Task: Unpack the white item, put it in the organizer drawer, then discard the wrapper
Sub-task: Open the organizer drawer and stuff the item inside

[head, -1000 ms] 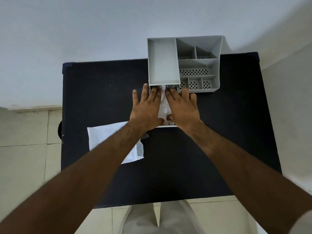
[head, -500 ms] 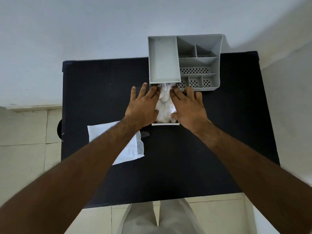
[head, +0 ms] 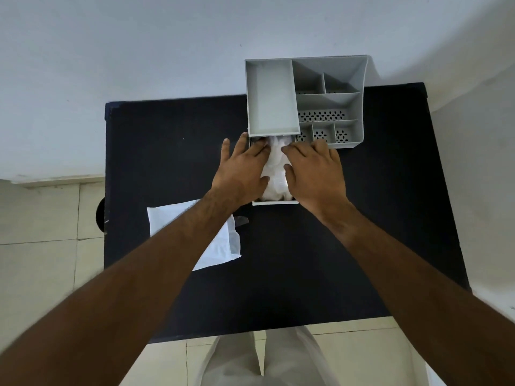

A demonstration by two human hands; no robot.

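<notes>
A grey organizer [head: 359, 87] with several compartments stands at the table's far edge. Its drawer [head: 274, 202] is pulled out toward me below the left compartment. A crumpled white item [head: 274, 168] lies inside the drawer. My left hand [head: 241, 171] and my right hand [head: 315, 169] rest flat on either side of it, fingers spread and pressing on the white item. The palms hide much of the drawer's sides. An empty white wrapper [head: 223, 246] lies flat on the table, partly under my left forearm.
The black table [head: 362, 232] stands against a pale wall. Tiled floor shows to the left and near me. My light trousers [head: 264, 360] show below the table's near edge. A small dark tab [head: 241, 220] lies beside the wrapper.
Both hands have spread slightly apart on the drawer, exposing more of the white item between them. The wrapper has not moved.
</notes>
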